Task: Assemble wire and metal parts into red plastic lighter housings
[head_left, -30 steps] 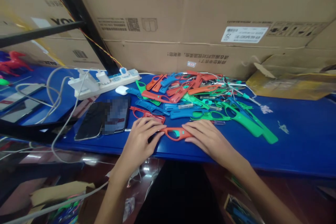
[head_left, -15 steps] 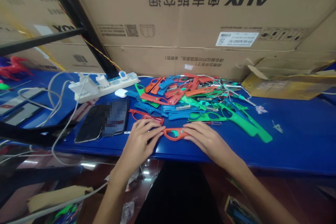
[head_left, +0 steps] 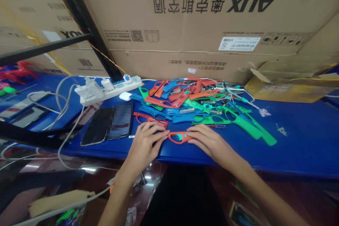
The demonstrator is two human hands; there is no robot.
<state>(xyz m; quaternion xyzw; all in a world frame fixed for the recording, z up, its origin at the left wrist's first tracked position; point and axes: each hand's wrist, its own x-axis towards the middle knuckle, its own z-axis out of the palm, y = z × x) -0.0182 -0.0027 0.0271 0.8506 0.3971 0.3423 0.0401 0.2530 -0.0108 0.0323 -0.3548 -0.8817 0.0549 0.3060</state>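
Note:
Both my hands hold an orange utility lighter casing (head_left: 186, 139) with a finger loop and a green trigger inside it, low at the table's front edge. My left hand (head_left: 146, 140) is closed, its fingertips pinching the loop end. From the other side, my right hand (head_left: 211, 142) grips the body, and its fingers hide that end. Just beyond lies a heap of red, blue, orange and green casing pieces with metal rods and thin wires. A red casing half (head_left: 151, 118) is close behind my left fingers. Two green casings (head_left: 245, 127) lie to the right.
Left of the heap are two dark phones (head_left: 96, 127) and a white power strip (head_left: 116, 90) with plugs and cables. A screwdriver (head_left: 218, 126) lies before the heap. A large cardboard box (head_left: 185, 21) stands behind the blue table (head_left: 299, 141); a smaller open carton (head_left: 286, 86) is at right.
The whole view has shifted slightly, with the scene a little lower and further right. Both hands keep their hold on the orange lighter casing, with little other visible change.

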